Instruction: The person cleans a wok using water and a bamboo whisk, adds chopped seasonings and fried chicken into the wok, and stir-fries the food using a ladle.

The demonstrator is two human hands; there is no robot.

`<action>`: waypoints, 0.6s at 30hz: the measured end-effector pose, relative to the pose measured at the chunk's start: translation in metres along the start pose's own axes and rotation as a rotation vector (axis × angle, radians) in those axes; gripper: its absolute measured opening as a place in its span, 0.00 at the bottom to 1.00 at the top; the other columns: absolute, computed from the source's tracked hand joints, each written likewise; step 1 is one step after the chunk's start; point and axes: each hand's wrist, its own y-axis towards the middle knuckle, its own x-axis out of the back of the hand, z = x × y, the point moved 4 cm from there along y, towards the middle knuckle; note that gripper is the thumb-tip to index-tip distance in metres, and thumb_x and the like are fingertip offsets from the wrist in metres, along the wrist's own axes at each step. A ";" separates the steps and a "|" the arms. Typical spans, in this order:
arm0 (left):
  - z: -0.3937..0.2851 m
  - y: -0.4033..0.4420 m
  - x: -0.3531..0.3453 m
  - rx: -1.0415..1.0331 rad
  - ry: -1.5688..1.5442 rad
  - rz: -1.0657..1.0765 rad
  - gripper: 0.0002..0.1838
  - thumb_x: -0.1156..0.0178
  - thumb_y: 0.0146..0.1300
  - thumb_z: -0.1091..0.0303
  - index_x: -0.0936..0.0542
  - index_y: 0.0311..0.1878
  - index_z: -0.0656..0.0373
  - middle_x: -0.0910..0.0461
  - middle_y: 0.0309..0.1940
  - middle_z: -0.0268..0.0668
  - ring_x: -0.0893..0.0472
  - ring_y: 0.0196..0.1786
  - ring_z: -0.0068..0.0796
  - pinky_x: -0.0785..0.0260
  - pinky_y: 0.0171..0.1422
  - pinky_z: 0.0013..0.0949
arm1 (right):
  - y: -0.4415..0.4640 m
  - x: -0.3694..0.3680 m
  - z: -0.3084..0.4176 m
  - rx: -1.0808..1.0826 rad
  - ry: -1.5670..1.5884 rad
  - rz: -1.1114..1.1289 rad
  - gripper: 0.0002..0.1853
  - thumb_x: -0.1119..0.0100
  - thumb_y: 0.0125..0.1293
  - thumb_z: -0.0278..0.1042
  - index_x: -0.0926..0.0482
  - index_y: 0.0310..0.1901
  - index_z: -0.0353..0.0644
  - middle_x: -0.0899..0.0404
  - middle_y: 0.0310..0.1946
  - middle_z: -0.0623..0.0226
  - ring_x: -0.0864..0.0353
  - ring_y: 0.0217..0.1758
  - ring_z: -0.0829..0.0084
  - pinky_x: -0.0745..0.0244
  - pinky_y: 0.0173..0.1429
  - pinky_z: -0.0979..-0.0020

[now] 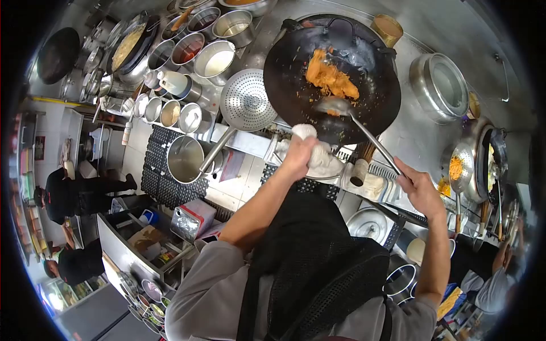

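A dark wok [278, 85] sits on the stove with orange-brown food [330, 77] in its middle and small bits scattered around it. My left hand [300, 158] is closed on a bunched white cloth [321, 160] at the wok's near edge; whether a handle lies under the cloth is hidden. In my right hand [422, 190] is the long metal handle of a ladle [334, 105]. The ladle's bowl rests low in the wok, just below the food, with a little food in it. Both hands have their fingers wrapped round what they hold.
Left of the wok, a perforated strainer [247, 99] lies across a pot [186, 159]. Behind it stand several metal containers of sauce [217, 61]. A lidded steel pot [441, 88] is at right. Co-workers [77, 193] stand far left, another person [497, 284] far right.
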 end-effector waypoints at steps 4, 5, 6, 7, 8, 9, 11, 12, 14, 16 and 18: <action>-0.013 -0.064 -0.006 -0.101 0.091 0.021 0.26 0.46 0.70 0.77 0.36 0.70 0.64 0.25 0.64 0.52 0.16 0.58 0.46 0.16 0.54 0.50 | -0.019 0.040 0.003 0.108 -0.084 0.206 0.25 0.37 0.72 0.28 0.23 0.70 0.43 0.16 0.46 0.38 0.13 0.40 0.51 0.22 0.53 0.63; -0.015 -0.069 -0.009 -0.057 0.082 -0.010 0.22 0.45 0.70 0.77 0.32 0.66 0.66 0.22 0.58 0.52 0.14 0.54 0.46 0.15 0.51 0.51 | -0.019 0.046 0.010 0.035 -0.088 0.253 0.25 0.38 0.72 0.28 0.24 0.70 0.42 0.16 0.48 0.38 0.12 0.43 0.51 0.22 0.53 0.62; -0.018 -0.073 -0.011 -0.014 0.071 -0.041 0.19 0.45 0.69 0.77 0.29 0.62 0.68 0.19 0.53 0.53 0.13 0.50 0.47 0.15 0.49 0.51 | -0.020 0.052 0.017 -0.037 -0.095 0.300 0.25 0.38 0.72 0.28 0.24 0.70 0.42 0.16 0.49 0.39 0.11 0.46 0.52 0.22 0.54 0.62; -0.041 -0.051 -0.024 0.069 0.042 -0.060 0.15 0.44 0.69 0.76 0.26 0.57 0.71 0.16 0.47 0.52 0.11 0.44 0.47 0.14 0.45 0.51 | -0.004 0.054 0.026 -0.137 -0.131 0.291 0.25 0.38 0.72 0.28 0.24 0.70 0.41 0.16 0.50 0.39 0.10 0.49 0.52 0.21 0.54 0.62; -0.055 -0.031 -0.038 0.117 -0.045 -0.073 0.09 0.43 0.69 0.75 0.23 0.47 0.72 0.16 0.37 0.49 0.12 0.35 0.46 0.15 0.41 0.51 | 0.015 0.045 0.027 -0.053 -0.106 0.242 0.25 0.39 0.72 0.28 0.24 0.71 0.42 0.16 0.48 0.39 0.11 0.48 0.46 0.21 0.53 0.59; -0.051 -0.006 -0.037 0.126 -0.049 0.028 0.11 0.43 0.70 0.74 0.24 0.50 0.71 0.16 0.38 0.48 0.13 0.35 0.44 0.16 0.39 0.49 | 0.036 0.024 0.004 0.107 -0.151 0.124 0.26 0.39 0.73 0.28 0.26 0.71 0.41 0.15 0.45 0.39 0.12 0.43 0.49 0.21 0.51 0.59; 0.013 0.015 -0.004 0.003 0.074 -0.032 0.24 0.42 0.73 0.71 0.34 0.67 0.69 0.23 0.57 0.45 0.20 0.56 0.33 0.22 0.59 0.40 | 0.063 -0.009 -0.018 0.280 -0.203 -0.007 0.27 0.39 0.73 0.28 0.27 0.72 0.40 0.15 0.43 0.40 0.12 0.38 0.52 0.20 0.49 0.58; 0.022 -0.007 -0.004 -0.094 0.097 0.013 0.27 0.43 0.73 0.72 0.37 0.72 0.66 0.27 0.65 0.41 0.25 0.62 0.29 0.28 0.67 0.37 | 0.068 -0.025 -0.015 0.168 -0.207 -0.057 0.26 0.39 0.72 0.28 0.25 0.71 0.40 0.15 0.44 0.39 0.15 0.41 0.44 0.21 0.50 0.55; 0.046 -0.043 0.026 -0.103 0.138 0.054 0.25 0.44 0.71 0.75 0.35 0.69 0.63 0.26 0.64 0.41 0.21 0.60 0.32 0.24 0.62 0.40 | 0.055 -0.027 -0.015 0.054 -0.210 -0.117 0.25 0.38 0.72 0.28 0.24 0.70 0.41 0.16 0.45 0.39 0.17 0.45 0.36 0.22 0.52 0.51; 0.015 -0.063 0.013 -0.138 0.131 0.070 0.23 0.45 0.70 0.77 0.34 0.67 0.63 0.24 0.61 0.42 0.19 0.58 0.33 0.21 0.59 0.41 | 0.024 -0.019 -0.010 0.086 -0.194 -0.064 0.24 0.38 0.72 0.29 0.23 0.69 0.42 0.16 0.43 0.38 0.17 0.43 0.37 0.23 0.51 0.49; 0.007 -0.066 0.014 0.009 0.112 -0.016 0.17 0.44 0.71 0.77 0.31 0.61 0.61 0.20 0.50 0.43 0.14 0.46 0.37 0.16 0.50 0.43 | 0.011 -0.014 -0.005 0.115 -0.130 -0.020 0.24 0.38 0.72 0.29 0.23 0.69 0.42 0.16 0.43 0.38 0.17 0.43 0.37 0.22 0.52 0.51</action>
